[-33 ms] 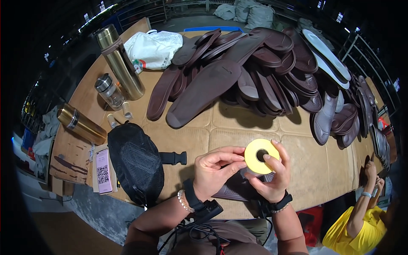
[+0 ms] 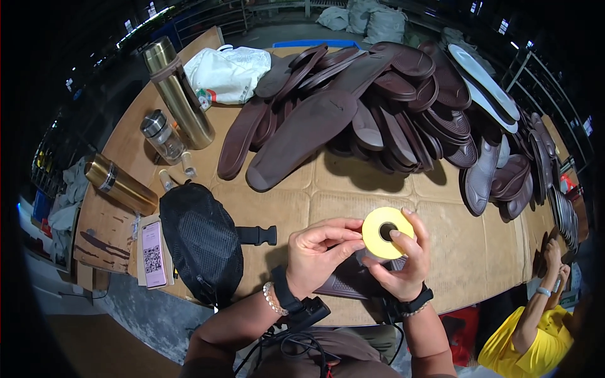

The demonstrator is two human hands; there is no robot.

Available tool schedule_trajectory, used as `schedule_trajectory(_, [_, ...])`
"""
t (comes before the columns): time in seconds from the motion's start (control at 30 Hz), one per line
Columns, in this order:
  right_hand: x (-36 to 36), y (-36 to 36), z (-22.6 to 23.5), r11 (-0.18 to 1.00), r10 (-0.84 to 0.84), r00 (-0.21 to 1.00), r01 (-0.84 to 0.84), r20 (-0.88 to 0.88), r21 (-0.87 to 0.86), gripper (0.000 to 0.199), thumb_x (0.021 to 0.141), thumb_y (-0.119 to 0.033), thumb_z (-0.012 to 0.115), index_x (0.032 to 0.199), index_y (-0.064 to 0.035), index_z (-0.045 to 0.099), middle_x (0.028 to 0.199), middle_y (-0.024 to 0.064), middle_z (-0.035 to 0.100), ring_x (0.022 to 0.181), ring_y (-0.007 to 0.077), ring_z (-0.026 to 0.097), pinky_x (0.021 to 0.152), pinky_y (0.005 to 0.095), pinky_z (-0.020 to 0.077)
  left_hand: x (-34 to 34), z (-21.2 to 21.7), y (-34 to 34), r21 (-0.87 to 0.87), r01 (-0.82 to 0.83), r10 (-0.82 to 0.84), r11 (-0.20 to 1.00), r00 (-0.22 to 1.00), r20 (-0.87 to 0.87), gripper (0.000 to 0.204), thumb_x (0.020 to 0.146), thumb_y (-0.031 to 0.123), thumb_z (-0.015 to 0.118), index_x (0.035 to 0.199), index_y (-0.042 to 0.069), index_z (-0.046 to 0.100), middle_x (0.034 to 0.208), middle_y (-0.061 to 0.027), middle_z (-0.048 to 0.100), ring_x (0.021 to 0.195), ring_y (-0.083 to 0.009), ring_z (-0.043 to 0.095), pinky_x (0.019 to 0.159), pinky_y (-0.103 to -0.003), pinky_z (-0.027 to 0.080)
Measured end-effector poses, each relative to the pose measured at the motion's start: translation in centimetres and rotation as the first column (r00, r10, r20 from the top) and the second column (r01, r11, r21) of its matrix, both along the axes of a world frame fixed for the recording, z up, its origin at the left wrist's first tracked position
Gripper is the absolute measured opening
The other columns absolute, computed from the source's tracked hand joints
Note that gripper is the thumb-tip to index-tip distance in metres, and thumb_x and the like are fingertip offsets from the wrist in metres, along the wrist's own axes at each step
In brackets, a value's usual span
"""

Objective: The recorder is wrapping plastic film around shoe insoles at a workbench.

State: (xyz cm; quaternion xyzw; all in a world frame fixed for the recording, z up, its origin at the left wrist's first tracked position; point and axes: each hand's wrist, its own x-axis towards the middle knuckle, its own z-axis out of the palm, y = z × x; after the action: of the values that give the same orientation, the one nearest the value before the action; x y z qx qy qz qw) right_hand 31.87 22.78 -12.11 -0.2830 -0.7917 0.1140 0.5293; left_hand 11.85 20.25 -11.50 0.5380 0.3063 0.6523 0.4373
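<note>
My right hand [image 2: 406,268] is wrapped round a yellow roll of tape [image 2: 375,247] with a dark core, tilted so that its flat face shows. The thumb lies by the core, with fingers along the right rim. My left hand [image 2: 320,255] is closed in a pinch against the roll's left edge; a tape end between thumb and finger cannot be made out. Beneath the hands, partly hidden by them, a dark brown textured sole [image 2: 350,281] lies on the cardboard-covered table [image 2: 466,252]. A large heap of brown soles [image 2: 302,138] lies beyond my hands.
Left of my hands sit a black mesh waist bag [image 2: 201,242], a pink phone [image 2: 153,255], a tall gold flask [image 2: 183,94], a lying gold flask [image 2: 123,186] and a glass bottle [image 2: 162,135]. A white bag [image 2: 227,72] is behind. A co-worker in a yellow shirt [image 2: 529,337] works at the right.
My hands and the roll of tape look the same. The co-worker's hand at the right edge has shifted slightly toward the near side.
</note>
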Motion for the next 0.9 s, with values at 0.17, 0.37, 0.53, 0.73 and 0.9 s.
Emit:
schedule_trajectory(0.17, [-0.07,0.13,0.06,1.0,0.019,1.0,-0.019,-0.005,0.002,0.073,0.069,-0.01,0.095,0.132,-0.007,0.058,0.148,0.0288,0.044,0.123,0.0422,0.064,0.096,0.048,0.06,0.07,0.21,-0.04,-0.051,0.0,0.0,0.999,1.0,-0.006,0.014,0.093,-0.005,0.074,0.106,-0.002,0.072,0.126,-0.0168,0.066,0.11,-0.0203,0.068,0.098,-0.032,0.057])
schedule_trajectory(0.37, [-0.1,-0.08,0.05,1.0,0.017,1.0,-0.016,-0.009,0.01,0.074,0.068,-0.009,0.095,0.132,-0.0066,0.058,0.148,0.0285,0.044,0.123,0.0419,0.064,0.096,0.0474,0.0603,-0.4,0.29,0.1,-0.063,0.019,-0.027,0.998,0.991,-0.127,0.011,0.1,0.007,0.07,0.108,0.0,0.066,0.125,-0.0099,0.052,0.114,-0.0147,0.057,0.101,-0.03,0.048])
schedule_trajectory(0.53, [-0.2,-0.28,-0.06,1.0,-0.011,1.0,0.011,-0.014,0.006,0.073,0.069,-0.007,0.094,0.132,-0.0066,0.058,0.149,0.0281,0.044,0.123,0.0421,0.064,0.097,0.0475,0.0601,-0.55,0.52,0.02,-0.113,0.088,-0.1,0.99,0.989,-0.104,0.011,0.103,0.009,0.066,0.109,0.001,0.062,0.125,-0.0086,0.05,0.114,-0.0141,0.055,0.101,-0.029,0.046])
schedule_trajectory(0.73, [0.19,0.36,0.29,0.991,-0.135,0.991,0.134,-0.02,-0.016,0.073,0.066,-0.001,0.091,0.132,-0.0064,0.059,0.149,0.0284,0.044,0.125,0.0431,0.062,0.099,0.0495,0.0576,-0.29,0.15,0.3,-0.082,0.142,-0.144,0.986,0.99,-0.015,0.008,0.104,0.007,0.063,0.11,0.002,0.06,0.125,-0.0086,0.055,0.111,-0.0127,0.058,0.098,-0.027,0.048])
schedule_trajectory(0.9, [0.14,0.69,0.17,0.994,-0.111,0.994,0.111,-0.014,-0.006,0.073,0.066,-0.005,0.092,0.131,-0.0066,0.059,0.148,0.0271,0.047,0.127,0.0426,0.061,0.1,0.0498,0.0571,-0.16,0.46,0.24,-0.164,0.097,-0.089,0.982,0.994,0.057,0.019,0.103,0.002,0.062,0.122,0.0,0.061,0.129,-0.0113,0.063,0.113,-0.0145,0.063,0.1,-0.029,0.052])
